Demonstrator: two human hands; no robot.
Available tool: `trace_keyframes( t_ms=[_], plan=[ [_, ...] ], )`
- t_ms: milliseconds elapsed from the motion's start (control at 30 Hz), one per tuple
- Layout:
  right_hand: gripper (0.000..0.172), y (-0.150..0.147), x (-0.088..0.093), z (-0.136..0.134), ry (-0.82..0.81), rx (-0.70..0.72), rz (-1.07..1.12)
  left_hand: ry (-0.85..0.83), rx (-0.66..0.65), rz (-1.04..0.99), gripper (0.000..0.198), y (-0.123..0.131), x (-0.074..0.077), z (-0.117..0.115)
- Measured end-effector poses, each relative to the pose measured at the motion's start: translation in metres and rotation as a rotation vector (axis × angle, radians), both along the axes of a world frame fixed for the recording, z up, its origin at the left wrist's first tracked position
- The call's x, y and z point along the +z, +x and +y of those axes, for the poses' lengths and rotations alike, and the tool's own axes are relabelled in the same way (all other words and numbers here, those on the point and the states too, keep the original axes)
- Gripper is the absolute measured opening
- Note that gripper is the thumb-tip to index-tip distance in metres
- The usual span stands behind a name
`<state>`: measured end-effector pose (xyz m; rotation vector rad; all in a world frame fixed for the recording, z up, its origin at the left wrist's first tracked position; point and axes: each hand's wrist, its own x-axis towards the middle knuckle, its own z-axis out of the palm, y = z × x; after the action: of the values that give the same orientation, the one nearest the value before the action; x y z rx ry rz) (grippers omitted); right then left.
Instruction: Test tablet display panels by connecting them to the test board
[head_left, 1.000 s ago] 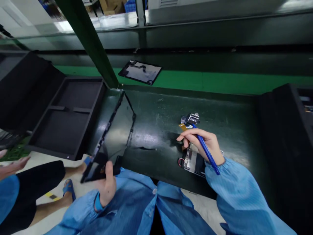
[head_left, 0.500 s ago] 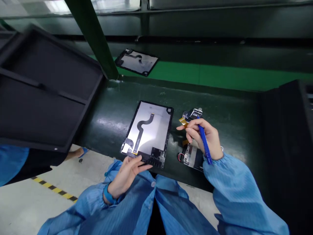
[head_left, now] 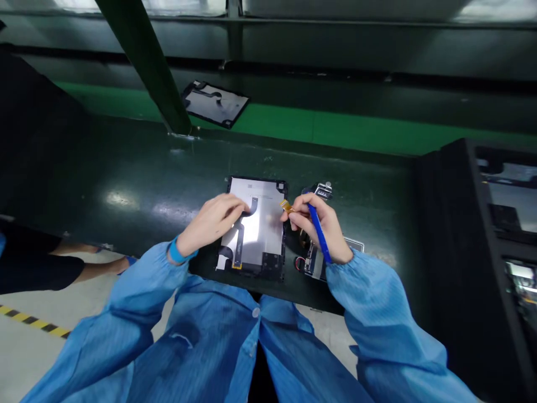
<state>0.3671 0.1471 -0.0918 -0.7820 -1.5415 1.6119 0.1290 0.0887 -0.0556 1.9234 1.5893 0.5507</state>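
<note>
A tablet screen panel (head_left: 260, 235) lies back side up on the dark green bench, silver with a black flex cable across it. My left hand (head_left: 212, 221) rests on its upper left part, fingers curled and pressing down near the cable. My right hand (head_left: 316, 226) holds a blue pen-like tool (head_left: 318, 232) and pinches a small gold flex strip (head_left: 286, 205) at the panel's right edge. Under my right wrist lies a small circuit board (head_left: 312, 262) with wires. A metal hand counter (head_left: 322, 191) sits just beyond my right hand.
Another screen panel (head_left: 213, 103) lies on the green conveyor belt (head_left: 356, 131) behind a slanted green post (head_left: 146, 61). A black foam tray rack (head_left: 482, 252) stands at the right. A second person's legs (head_left: 62, 263) show at the left, over a grey floor.
The panel went from held on edge in my left hand to flat on the bench. My left hand moved up onto it, and my right hand brought the gold strip to its right edge.
</note>
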Motion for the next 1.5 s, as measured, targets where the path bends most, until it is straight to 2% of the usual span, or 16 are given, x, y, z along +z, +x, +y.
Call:
trace_keyframes(
  t_ms=[100,167,200,267,333,400,467,567,667,767,867,933,1167,1367,1500],
  plan=[
    [0.029,-0.006,0.002,0.0,0.005,0.018,0.0,0.17,0.084,0.346,0.035,0.018,-0.019,0.029],
    [0.028,-0.006,0.002,-0.001,0.006,0.027,0.001,0.156,0.052,0.329,0.04,0.025,-0.029,0.035],
    [0.028,-0.005,0.001,-0.002,0.005,0.028,0.001,0.113,0.005,0.223,0.043,0.026,-0.031,0.035],
    [0.027,-0.002,0.0,-0.004,0.002,0.024,0.001,-0.067,-0.086,-0.127,0.053,0.025,-0.031,0.031],
    [0.026,0.0,-0.002,-0.006,0.001,0.022,-0.002,-0.36,-0.122,-0.516,0.061,0.024,-0.026,0.023],
    [0.025,0.001,-0.003,-0.01,0.001,0.032,-0.009,-0.624,-0.142,-0.802,0.061,0.023,-0.019,0.012],
    [0.022,0.002,-0.003,-0.015,0.0,0.052,-0.011,-0.754,-0.148,-0.927,0.054,0.023,-0.011,0.0],
    [0.018,0.002,-0.001,-0.021,-0.006,0.088,-0.003,-0.783,-0.108,-0.99,0.046,0.024,-0.004,-0.019],
    [0.015,0.002,0.002,-0.026,-0.018,0.125,0.014,-0.726,-0.027,-1.135,0.041,0.025,-0.002,-0.034],
    [0.013,0.003,0.006,-0.03,-0.033,0.155,0.031,-0.539,0.134,-1.227,0.03,0.033,-0.005,-0.044],
    [0.015,0.004,0.007,-0.033,-0.008,0.155,0.005,-0.305,0.352,-1.135,0.021,0.045,-0.009,-0.048],
    [0.017,0.004,0.007,-0.034,0.024,0.139,-0.025,-0.169,0.435,-1.022,0.019,0.053,-0.011,-0.049],
    [0.015,0.004,0.008,-0.036,0.067,0.135,-0.016,-0.003,0.408,-0.729,0.02,0.07,-0.013,-0.048],
    [0.01,0.005,0.011,-0.036,0.047,0.191,0.016,0.047,0.401,-0.693,0.024,0.075,-0.019,-0.049],
    [0.015,0.006,0.01,-0.036,0.067,0.216,-0.011,0.09,0.414,-0.66,0.022,0.075,-0.019,-0.049]
  ],
)
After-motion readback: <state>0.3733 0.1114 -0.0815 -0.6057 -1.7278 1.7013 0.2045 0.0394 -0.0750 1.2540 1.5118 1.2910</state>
